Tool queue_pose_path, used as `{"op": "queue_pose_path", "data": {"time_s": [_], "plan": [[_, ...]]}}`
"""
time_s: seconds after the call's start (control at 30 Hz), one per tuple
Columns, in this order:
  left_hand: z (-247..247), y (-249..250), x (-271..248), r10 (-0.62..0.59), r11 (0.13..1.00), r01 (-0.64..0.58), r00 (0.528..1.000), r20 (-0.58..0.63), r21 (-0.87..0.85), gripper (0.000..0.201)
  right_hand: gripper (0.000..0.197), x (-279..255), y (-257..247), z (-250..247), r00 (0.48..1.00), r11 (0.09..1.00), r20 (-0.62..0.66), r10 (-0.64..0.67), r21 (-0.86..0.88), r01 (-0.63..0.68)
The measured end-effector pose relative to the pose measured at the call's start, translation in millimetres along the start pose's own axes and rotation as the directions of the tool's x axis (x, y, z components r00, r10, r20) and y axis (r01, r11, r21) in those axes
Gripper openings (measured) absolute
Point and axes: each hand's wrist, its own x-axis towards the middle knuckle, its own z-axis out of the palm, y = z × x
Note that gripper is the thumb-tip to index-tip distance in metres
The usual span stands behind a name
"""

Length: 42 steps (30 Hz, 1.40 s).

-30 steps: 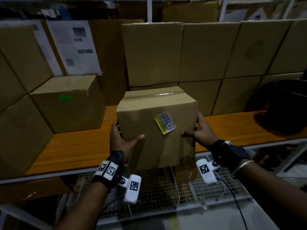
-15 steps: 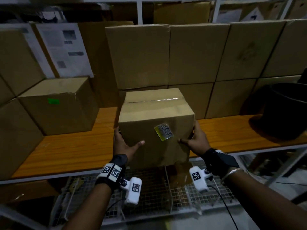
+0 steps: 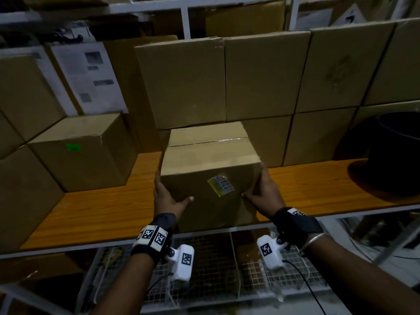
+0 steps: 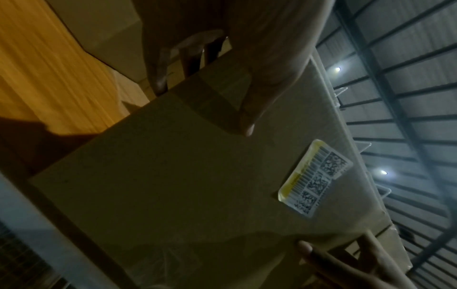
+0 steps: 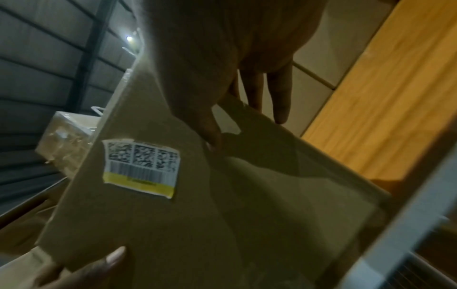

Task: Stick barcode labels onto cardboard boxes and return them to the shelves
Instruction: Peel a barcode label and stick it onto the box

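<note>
A taped cardboard box (image 3: 204, 160) is held between my hands at the front edge of the orange shelf board (image 3: 102, 212). Its near face carries a white and yellow barcode label (image 3: 221, 185), stuck on slightly askew. My left hand (image 3: 168, 198) grips the box's left front corner, thumb on the near face and fingers along the side. My right hand (image 3: 263, 192) grips the right front corner the same way. The left wrist view shows the label (image 4: 314, 178) on the box face (image 4: 173, 185); the right wrist view shows the label (image 5: 142, 166) too. Whether the box rests on the board I cannot tell.
Stacked boxes (image 3: 181, 83) line the back of the shelf just behind the held box. A box with a green sticker (image 3: 79, 153) sits at the left, a black tub (image 3: 395, 151) at the right. A wire mesh basket (image 3: 211, 258) lies below the shelf. Bare board shows on both sides.
The box has moved away from me and lower, in over the shelf board toward the back stack. Both hands keep the same hold on its corners.
</note>
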Motion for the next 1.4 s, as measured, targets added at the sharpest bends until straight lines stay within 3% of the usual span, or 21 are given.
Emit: {"op": "queue_pose_path", "data": {"time_s": [0.1,0.2,0.37,0.47,0.6,0.7,0.83,1.07,1.17,1.3,1.4], "plan": [[-1,13,-3,0.147,0.984,-0.139,0.987,-0.059,0.110,0.144,0.132,2,-13,-5,0.994,0.996,-0.060,-0.091,-0.011,0.090],[0,29,-4,0.321,0.883,-0.282,0.946,-0.044,0.375,0.145,0.137,5,-26,-7,0.967,0.973,-0.107,-0.232,-0.030,0.230],[3,63,4,0.477,0.575,-0.453,0.862,0.172,0.681,0.118,0.110,15,-46,1,0.946,0.920,-0.065,-0.319,-0.262,0.293],[4,86,14,0.462,0.459,-0.533,0.826,0.322,0.711,0.094,0.092,21,-44,3,0.943,0.906,-0.075,-0.323,-0.314,0.285],[12,105,35,0.439,0.342,-0.673,0.732,0.521,0.656,0.074,0.078,28,-34,1,0.940,0.876,-0.036,-0.338,-0.377,0.300],[18,111,47,0.389,0.338,-0.733,0.680,0.622,0.590,0.068,0.082,30,-29,-3,0.935,0.856,-0.002,-0.355,-0.403,0.324],[24,114,54,0.377,0.431,-0.757,0.645,0.664,0.491,0.069,0.089,30,-26,-5,0.928,0.844,0.011,-0.372,-0.413,0.343],[27,113,58,0.352,0.453,-0.760,0.633,0.689,0.467,0.070,0.097,31,-26,-5,0.951,0.843,0.038,-0.306,-0.454,0.289],[25,113,62,0.313,0.465,-0.761,0.619,0.721,0.452,0.075,0.099,30,-25,-5,0.952,0.843,0.033,-0.306,-0.454,0.287],[17,116,68,0.252,0.468,-0.786,0.557,0.791,0.404,0.089,0.102,28,-28,-5,0.959,0.846,0.034,-0.281,-0.462,0.265],[14,116,71,0.234,0.477,-0.785,0.547,0.804,0.395,0.096,0.102,25,-34,-3,0.971,0.844,0.029,-0.238,-0.488,0.222]]}}
